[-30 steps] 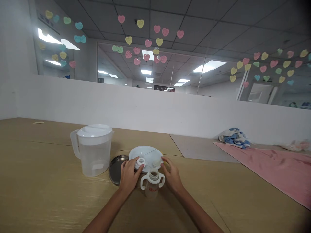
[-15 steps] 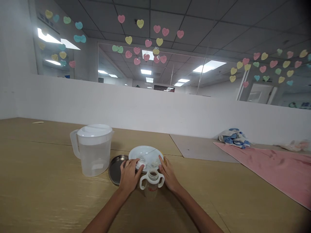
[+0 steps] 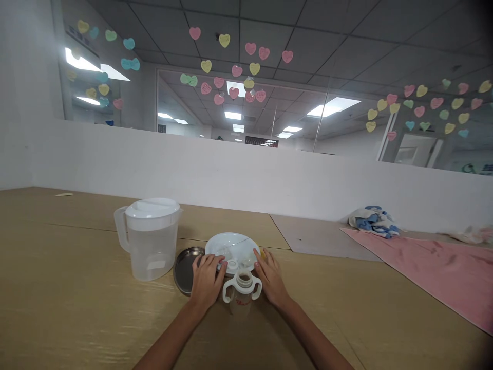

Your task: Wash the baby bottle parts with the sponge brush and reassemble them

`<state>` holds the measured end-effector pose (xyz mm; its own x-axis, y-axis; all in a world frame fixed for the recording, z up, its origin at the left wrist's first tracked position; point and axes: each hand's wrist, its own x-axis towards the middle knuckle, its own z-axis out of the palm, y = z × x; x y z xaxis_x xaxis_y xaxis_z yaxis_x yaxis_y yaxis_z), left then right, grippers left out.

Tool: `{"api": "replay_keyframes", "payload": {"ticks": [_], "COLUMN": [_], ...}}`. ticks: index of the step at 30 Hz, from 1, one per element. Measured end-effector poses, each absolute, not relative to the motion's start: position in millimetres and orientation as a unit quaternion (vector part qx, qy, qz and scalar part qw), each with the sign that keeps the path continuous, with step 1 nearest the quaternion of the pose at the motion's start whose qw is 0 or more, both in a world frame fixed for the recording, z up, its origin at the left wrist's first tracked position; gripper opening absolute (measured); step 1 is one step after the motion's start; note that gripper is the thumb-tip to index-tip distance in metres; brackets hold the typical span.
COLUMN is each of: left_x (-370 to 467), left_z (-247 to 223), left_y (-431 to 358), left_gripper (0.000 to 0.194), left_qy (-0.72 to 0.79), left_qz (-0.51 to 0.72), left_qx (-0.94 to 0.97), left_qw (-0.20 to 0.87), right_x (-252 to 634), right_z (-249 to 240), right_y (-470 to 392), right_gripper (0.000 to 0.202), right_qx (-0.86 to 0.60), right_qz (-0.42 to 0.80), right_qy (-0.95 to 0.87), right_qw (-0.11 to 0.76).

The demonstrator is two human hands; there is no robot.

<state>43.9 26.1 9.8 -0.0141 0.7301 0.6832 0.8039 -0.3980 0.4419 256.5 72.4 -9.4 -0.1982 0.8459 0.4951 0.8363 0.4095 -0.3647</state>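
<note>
A white plate holds small clear and white parts, among them a white ring. My left hand rests at the plate's left front edge, fingers spread, over part of a round metal tray. At the right edge of the plate lies my right hand, its fingers apart and nothing in them. Between the two hands stands an uncapped bottle with two white handles, upright in front of the plate.
A lidded pitcher of clear liquid stands left of the tray. Toward the back right are a pink cloth and a crumpled blue and white cloth. A white wall runs behind the table.
The whole view has shifted slightly. The left fingers sit a little lower near the white ring, which shows more clearly; the bottle stays between the hands.
</note>
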Motion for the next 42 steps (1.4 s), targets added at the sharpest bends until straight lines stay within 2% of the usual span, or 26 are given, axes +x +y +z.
{"api": "replay_keyframes", "payload": {"ticks": [5, 10, 14, 20, 28, 38, 42], "left_x": [43.6, 52.5, 58.6, 60.1, 62.4, 63.7, 49.5], "left_z": [19.6, 17.3, 11.7, 7.8, 1.4, 4.0, 4.4], "left_y": [15.7, 9.8, 12.6, 15.9, 20.2, 15.0, 18.0], "left_gripper": [0.031, 0.041, 0.048, 0.064, 0.067, 0.069, 0.06], "left_qy": [-0.421, -0.326, -0.33, -0.333, -0.362, -0.379, -0.39], "left_qz": [-0.503, -0.459, -0.433, -0.423, -0.452, -0.456, -0.529], "left_qx": [-0.755, -0.825, -0.836, -0.838, -0.807, -0.796, -0.734], "left_qw": [0.001, 0.042, 0.075, 0.086, 0.113, 0.122, 0.173], "right_x": [255.6, 255.0, 253.0, 253.3, 251.9, 248.5, 247.5], "right_z": [-8.9, -7.6, -8.0, -5.5, 5.8, 10.6, 10.5], "right_y": [70.2, 69.0, 68.3, 67.3, 62.3, 54.5, 53.1], "right_gripper": [0.048, 0.044, 0.039, 0.037, 0.032, 0.045, 0.047], "right_qx": [-0.571, -0.553, -0.524, -0.48, -0.453, -0.438, -0.432], "right_qz": [-0.009, -0.046, -0.086, -0.099, -0.052, 0.0, 0.006], "right_qy": [-0.765, -0.782, -0.79, -0.776, -0.718, -0.709, -0.711], "right_qw": [0.298, 0.284, 0.307, 0.398, 0.526, 0.552, 0.555]}}
